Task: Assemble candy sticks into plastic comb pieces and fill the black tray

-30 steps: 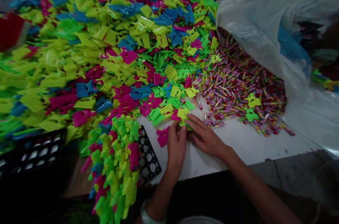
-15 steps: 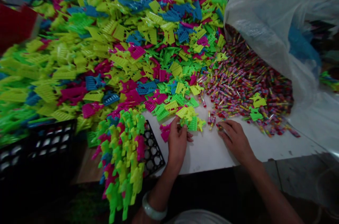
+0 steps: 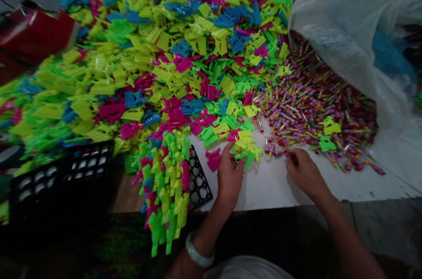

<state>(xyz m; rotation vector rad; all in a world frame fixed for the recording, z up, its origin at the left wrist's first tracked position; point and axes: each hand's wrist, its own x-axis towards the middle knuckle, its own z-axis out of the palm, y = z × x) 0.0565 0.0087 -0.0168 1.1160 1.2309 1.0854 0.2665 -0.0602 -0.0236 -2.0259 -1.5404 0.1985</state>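
Observation:
My left hand (image 3: 231, 173), with a pale bangle (image 3: 198, 250) on its wrist, has its fingers bent round the lower edge of a green plastic piece (image 3: 247, 154) beside a yellow one (image 3: 244, 139). My right hand (image 3: 303, 171) is over the white tabletop (image 3: 270, 186), below the heap of small pink and red tubes (image 3: 296, 103). Its thumb and index finger are pressed close together; whatever is between them is too small to make out. A magenta piece (image 3: 213, 159) lies just left of my left hand.
A big heap of coloured plastic pieces (image 3: 132, 63) fills the back and left. Green and yellow pieces stand in a black rack (image 3: 199, 182) at the edge. Other black racks (image 3: 87, 162) are at left, a red box (image 3: 36, 35) behind, a plastic bag (image 3: 346, 28) at right.
The view has shifted, so the scene sits further right. My left hand still touches the pieces, now with the green one tilted lower. My right hand has drawn its fingers in closer.

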